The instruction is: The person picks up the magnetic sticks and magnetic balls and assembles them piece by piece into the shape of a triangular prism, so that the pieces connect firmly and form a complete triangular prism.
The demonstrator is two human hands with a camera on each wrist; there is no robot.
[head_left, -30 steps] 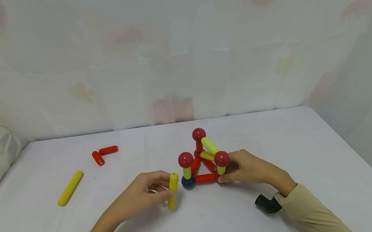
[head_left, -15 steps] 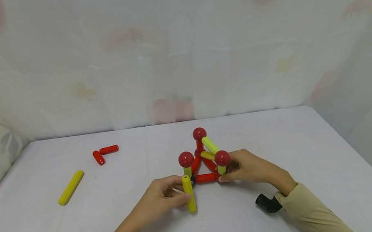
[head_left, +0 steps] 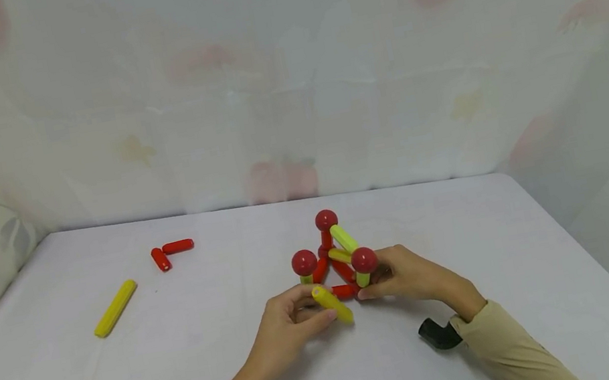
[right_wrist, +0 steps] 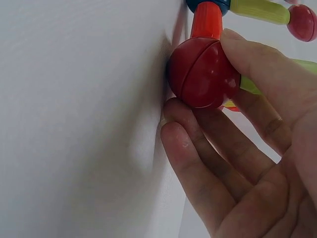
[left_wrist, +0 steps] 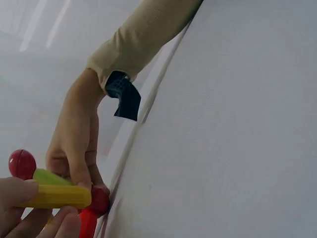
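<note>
A ball-and-rod construction stands mid-table, with red rods in a triangle at its base and upright posts topped by a red ball (head_left: 304, 262) at the left, another red ball (head_left: 326, 220) at the back and a third red ball (head_left: 364, 259) at the right. My right hand (head_left: 408, 277) holds its near right corner, thumb and fingers about the lower red ball (right_wrist: 203, 72). Between thumb and fingers my left hand (head_left: 288, 325) pinches a yellow rod (head_left: 333, 305), tilted, in front of the base. The blue ball (right_wrist: 210, 4) shows in the right wrist view; the left hand hides it from the head camera.
On the left of the table lies a longer yellow rod (head_left: 115, 309). Behind it are two short red rods, one red rod (head_left: 160, 259) angled against the other red rod (head_left: 177, 246). A patterned cloth (head_left: 286, 84) hangs beyond the table's back edge.
My left hand has moved right with the yellow rod, from left of the construction to its front, and the rod's lean has swung over. The right hand has stayed at its corner.
</note>
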